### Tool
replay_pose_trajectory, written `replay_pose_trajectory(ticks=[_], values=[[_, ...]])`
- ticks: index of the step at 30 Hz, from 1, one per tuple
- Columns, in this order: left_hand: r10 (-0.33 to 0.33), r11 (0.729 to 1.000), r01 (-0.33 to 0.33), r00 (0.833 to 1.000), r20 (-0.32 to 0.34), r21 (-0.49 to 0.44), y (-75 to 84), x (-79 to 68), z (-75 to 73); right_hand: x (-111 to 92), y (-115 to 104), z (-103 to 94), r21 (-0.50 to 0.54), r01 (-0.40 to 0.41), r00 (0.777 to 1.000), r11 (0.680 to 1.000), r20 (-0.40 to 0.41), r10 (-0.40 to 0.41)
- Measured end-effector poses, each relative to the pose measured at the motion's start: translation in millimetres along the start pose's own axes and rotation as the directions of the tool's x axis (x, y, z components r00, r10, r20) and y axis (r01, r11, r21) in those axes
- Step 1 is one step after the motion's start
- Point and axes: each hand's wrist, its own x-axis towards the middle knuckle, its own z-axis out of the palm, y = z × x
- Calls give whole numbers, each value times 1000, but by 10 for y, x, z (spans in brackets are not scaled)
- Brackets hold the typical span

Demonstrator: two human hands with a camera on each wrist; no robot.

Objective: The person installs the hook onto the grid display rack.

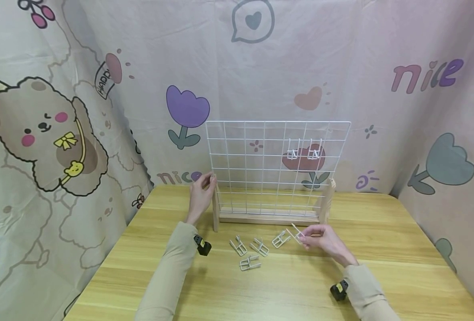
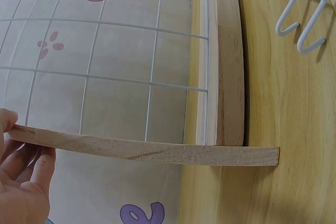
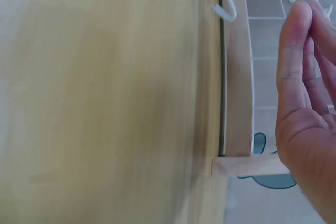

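Head view: a two-pronged white wire hook [image 1: 298, 229] is pinched between the closed fingers of the right hand [image 1: 324, 240], before the white wire grid [image 1: 263, 155]; two matching hung hooks [image 1: 314, 154] are borne by it, and four loose hooks [image 1: 281, 239] are scattered on the yellow wood-grain surface [image 1: 285, 290]. Left wrist view: the pale wooden upright [image 2: 147, 151] is gripped between thumb and fingers of the left hand [image 2: 25, 174]; firm bracing is advised. Right wrist view: the hook is partly shown at the fingertips; a light pinch, leaving prongs unobstructed, is preferable.

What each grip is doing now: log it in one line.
left grip: holds wooden upright | right grip: pinches white hook | wire grid: two hung hooks | table: four loose hooks
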Motion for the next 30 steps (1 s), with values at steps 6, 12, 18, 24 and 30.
replay_pose_trajectory(ticks=[6, 12, 18, 24, 30], values=[[-3, 1000, 3, 1000, 2, -3, 5, -3, 4, 22, -80, 82, 12, 40, 997, 999, -61, -39], [-3, 1000, 3, 1000, 1, -5, 9, -9, 5, 79, -158, 162, 126, 83, 989, 989, -134, -66], [-9, 1000, 9, 1000, 9, -1, 16, -19, 7, 111, -247, 234, 265, 133, 978, 955, -191, -83], [-10, 1000, 10, 1000, 6, -6, 27, -17, 3, 146, -380, 313, 369, 172, 968, 913, -234, -87], [2, 1000, -2, 1000, 5, 7, 36, 2, -4, 182, -525, 377, 427, 205, 955, 881, -282, -85]])
